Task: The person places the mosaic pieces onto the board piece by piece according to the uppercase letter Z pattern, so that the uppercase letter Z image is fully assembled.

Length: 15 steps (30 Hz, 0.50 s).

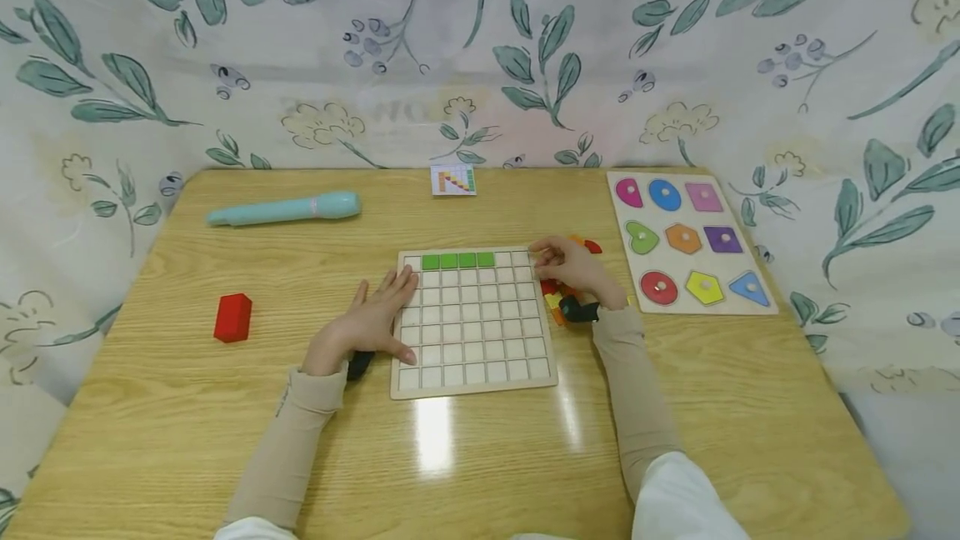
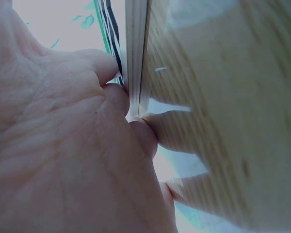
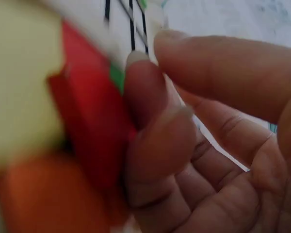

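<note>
A square wooden grid board point(image 1: 472, 332) lies mid-table, with several green square tiles point(image 1: 458, 260) in its top row. My left hand point(image 1: 372, 319) rests on the board's left edge with spread fingers. In the left wrist view, the fingertips point(image 2: 144, 138) touch the board's side. My right hand point(image 1: 570, 263) is over a pile of red, yellow and orange pieces point(image 1: 556, 303) beside the board's right edge. In the right wrist view, its bent fingers are against a red piece point(image 3: 94, 126), near an orange piece point(image 3: 53, 194). Nothing shows between thumb and index finger.
A small pattern card point(image 1: 453, 180) lies at the back. To the right is a shape puzzle board point(image 1: 701, 242) with knobbed pieces. On the left are a light-blue stick-like object point(image 1: 285, 209) and a red block point(image 1: 233, 317). A floral cloth hangs behind the table.
</note>
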Each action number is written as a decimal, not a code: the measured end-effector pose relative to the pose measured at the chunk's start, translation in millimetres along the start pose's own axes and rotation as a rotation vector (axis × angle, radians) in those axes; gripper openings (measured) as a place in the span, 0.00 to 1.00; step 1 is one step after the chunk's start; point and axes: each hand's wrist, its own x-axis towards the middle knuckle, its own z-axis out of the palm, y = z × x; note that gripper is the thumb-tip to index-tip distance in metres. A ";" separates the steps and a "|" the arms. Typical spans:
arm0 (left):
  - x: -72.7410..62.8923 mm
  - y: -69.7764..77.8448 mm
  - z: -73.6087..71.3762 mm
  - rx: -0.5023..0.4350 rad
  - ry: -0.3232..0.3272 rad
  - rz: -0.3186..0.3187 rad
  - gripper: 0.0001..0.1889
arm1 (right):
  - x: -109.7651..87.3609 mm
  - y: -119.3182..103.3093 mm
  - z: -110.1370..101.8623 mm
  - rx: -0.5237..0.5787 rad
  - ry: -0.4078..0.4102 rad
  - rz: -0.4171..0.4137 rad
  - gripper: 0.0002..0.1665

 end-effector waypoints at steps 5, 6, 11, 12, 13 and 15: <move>1.6 -1.2 1.3 -0.009 -0.002 -0.002 0.70 | -14.8 13.4 -14.8 -0.053 0.062 0.018 0.25; 1.8 -1.8 1.8 -0.012 0.000 -0.002 0.70 | -16.2 15.3 -16.1 -0.082 0.074 0.017 0.26; 1.4 -3.0 2.0 -0.032 0.008 -0.005 0.70 | -14.7 12.8 -11.3 -0.159 0.094 0.012 0.28; 1.6 -2.9 2.0 -0.032 0.009 -0.002 0.69 | -14.2 9.9 -8.6 -0.155 0.091 0.017 0.28; 1.8 -2.6 1.8 -0.031 0.009 -0.001 0.69 | -13.4 7.1 -5.8 -0.154 0.089 0.011 0.29; 2.7 -1.6 1.8 -0.027 0.007 0.004 0.69 | -13.2 2.3 -1.0 -0.144 0.076 0.001 0.29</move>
